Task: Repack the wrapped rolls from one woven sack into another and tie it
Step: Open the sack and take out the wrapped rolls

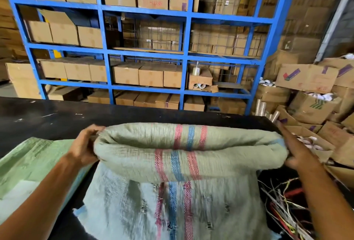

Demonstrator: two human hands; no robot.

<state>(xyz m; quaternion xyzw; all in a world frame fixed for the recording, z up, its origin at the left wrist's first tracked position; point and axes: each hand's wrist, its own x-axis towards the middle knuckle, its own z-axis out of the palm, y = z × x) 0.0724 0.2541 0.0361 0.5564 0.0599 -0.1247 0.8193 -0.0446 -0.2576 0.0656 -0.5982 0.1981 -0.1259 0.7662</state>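
1. Black tabletop [57, 117], scuffed, under blue steel shelving [107, 55] stacked with cardboard boxes [126, 74].
2. On it, the coarse woven sack [172, 163], pink and blue stripes, mouth rolled into a thick cuff.
3. Left hand [84, 143] grips the cuff; right hand [295, 149], blurred, fingers straight against it.
4. A green sack [28, 163] lies left.

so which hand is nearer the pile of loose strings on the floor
Right. The right hand is at the right end of the striped sack's rolled rim, with the strings just below it. The left hand grips the rim's left end, across the sack from them.
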